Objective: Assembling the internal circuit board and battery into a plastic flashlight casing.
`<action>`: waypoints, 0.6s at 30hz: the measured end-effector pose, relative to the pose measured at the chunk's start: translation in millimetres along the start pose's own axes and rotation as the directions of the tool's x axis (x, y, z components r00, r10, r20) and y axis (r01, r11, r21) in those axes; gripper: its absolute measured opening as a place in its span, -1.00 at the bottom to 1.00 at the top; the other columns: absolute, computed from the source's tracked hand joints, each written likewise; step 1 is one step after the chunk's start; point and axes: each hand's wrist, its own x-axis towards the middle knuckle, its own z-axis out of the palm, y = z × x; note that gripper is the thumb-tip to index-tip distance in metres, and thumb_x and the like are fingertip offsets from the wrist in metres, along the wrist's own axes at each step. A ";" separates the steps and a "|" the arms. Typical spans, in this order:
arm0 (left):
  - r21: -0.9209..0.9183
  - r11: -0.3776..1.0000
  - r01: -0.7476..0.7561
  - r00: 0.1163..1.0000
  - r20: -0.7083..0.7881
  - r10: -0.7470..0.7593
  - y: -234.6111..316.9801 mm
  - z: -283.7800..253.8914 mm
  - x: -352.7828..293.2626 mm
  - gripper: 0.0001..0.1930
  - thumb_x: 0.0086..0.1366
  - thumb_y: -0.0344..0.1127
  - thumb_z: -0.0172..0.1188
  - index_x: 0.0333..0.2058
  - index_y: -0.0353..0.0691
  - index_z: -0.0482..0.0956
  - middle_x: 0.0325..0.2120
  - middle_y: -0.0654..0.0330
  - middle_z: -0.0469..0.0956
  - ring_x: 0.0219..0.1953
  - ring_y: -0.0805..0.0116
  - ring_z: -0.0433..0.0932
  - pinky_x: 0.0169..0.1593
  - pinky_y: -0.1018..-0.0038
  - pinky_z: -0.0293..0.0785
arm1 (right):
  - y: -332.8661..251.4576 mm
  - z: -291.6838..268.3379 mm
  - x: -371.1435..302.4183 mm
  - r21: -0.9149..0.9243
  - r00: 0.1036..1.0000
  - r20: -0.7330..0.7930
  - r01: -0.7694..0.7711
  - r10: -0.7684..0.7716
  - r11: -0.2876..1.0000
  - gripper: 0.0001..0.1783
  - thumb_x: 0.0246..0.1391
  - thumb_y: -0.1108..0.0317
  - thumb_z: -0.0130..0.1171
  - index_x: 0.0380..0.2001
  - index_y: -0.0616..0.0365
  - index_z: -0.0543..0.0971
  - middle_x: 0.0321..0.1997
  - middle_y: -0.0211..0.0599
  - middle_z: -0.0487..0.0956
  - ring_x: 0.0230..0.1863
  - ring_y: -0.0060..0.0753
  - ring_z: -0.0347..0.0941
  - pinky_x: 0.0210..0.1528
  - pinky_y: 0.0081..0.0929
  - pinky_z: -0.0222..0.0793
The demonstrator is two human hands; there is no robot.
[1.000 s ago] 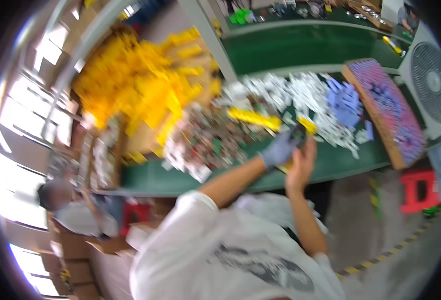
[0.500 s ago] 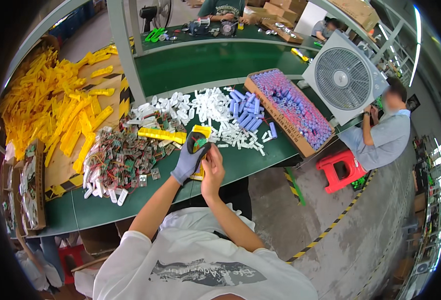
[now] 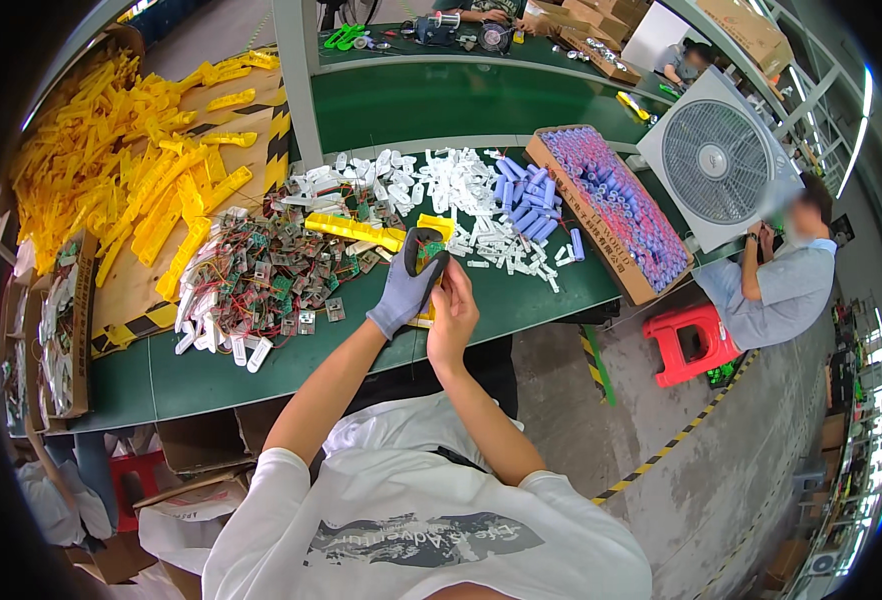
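My left hand (image 3: 401,292), in a grey glove with dark fingertips, is closed around a small green circuit board (image 3: 428,254). Bare and beside it, my right hand (image 3: 453,325) has its fingertips pressed together at the board's near edge; whatever they pinch is hidden. A yellow plastic casing (image 3: 437,224) shows beyond the gloved fingers, and more yellow shows below them; I cannot tell if it is one piece. Just left lies another long yellow casing (image 3: 353,231) atop a heap of wired circuit boards (image 3: 281,275).
White plastic parts (image 3: 451,180) and loose purple battery cells (image 3: 529,200) lie past my hands. A cardboard box of cells (image 3: 626,268) stands right, near a box fan (image 3: 711,160) and a seated person (image 3: 796,265). Yellow casings (image 3: 101,150) pile up left. A metal post (image 3: 303,90) rises behind.
The whole view has shifted, so the bench and both hands appear farther right. My hands keep nearly the same hold around the circuit board.
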 end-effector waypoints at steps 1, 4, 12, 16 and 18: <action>0.012 1.000 -0.008 1.000 0.001 0.008 0.3 -0.6 0.1 -0.70 0.21 -0.37 0.17 -0.10 -0.28 0.38 -0.27 0.10 0.49 -0.21 0.38 0.45 -0.08 0.45 0.37 | 0.2 0.2 -0.2 0.000 1.000 -0.001 -0.008 0.008 1.000 -0.51 0.12 0.62 -0.01 0.16 0.46 0.29 0.21 -0.08 0.34 0.24 -0.30 0.28 0.31 -0.39 0.11; -0.036 0.999 0.037 0.999 0.017 -0.037 -2.5 0.1 -0.7 -0.69 0.21 -0.37 0.16 -0.10 -0.29 0.38 -0.24 0.09 0.49 -0.17 0.38 0.44 -0.04 0.46 0.35 | -2.4 -0.2 -0.7 0.011 1.000 -0.003 -0.018 0.018 1.000 -0.51 0.13 0.62 -0.02 0.16 0.46 0.29 0.21 -0.08 0.34 0.23 -0.31 0.28 0.30 -0.40 0.12; -0.088 0.995 0.046 0.999 0.015 -0.044 -13.6 -3.9 0.0 -0.69 0.26 -0.46 0.10 -0.01 -0.22 0.37 -0.21 0.24 0.44 -0.22 0.53 0.37 -0.12 0.57 0.37 | 2.9 2.9 -1.4 0.019 1.000 0.027 0.003 -0.003 1.000 -0.53 0.13 0.65 0.00 0.14 0.43 0.30 0.20 -0.11 0.32 0.22 -0.35 0.29 0.29 -0.43 0.13; -0.103 0.991 0.081 0.996 -0.032 -0.084 -14.3 -0.2 -3.4 -0.67 0.23 -0.44 0.16 -0.04 -0.32 0.37 -0.15 0.12 0.48 -0.09 0.44 0.41 0.03 0.52 0.32 | 8.0 0.0 -2.3 -0.014 1.000 -0.014 -0.010 0.010 1.000 -0.53 0.12 0.66 -0.02 0.13 0.44 0.31 0.19 -0.10 0.35 0.20 -0.34 0.31 0.27 -0.43 0.16; -0.110 0.991 0.077 0.996 -0.039 -0.082 -16.6 0.0 -5.2 -0.68 0.22 -0.44 0.16 -0.05 -0.32 0.38 -0.17 0.13 0.47 -0.10 0.43 0.41 0.02 0.53 0.32 | 6.1 0.2 -3.6 -0.026 1.000 -0.010 -0.015 0.015 1.000 -0.54 0.12 0.65 -0.02 0.13 0.44 0.32 0.18 -0.10 0.36 0.20 -0.34 0.31 0.27 -0.43 0.16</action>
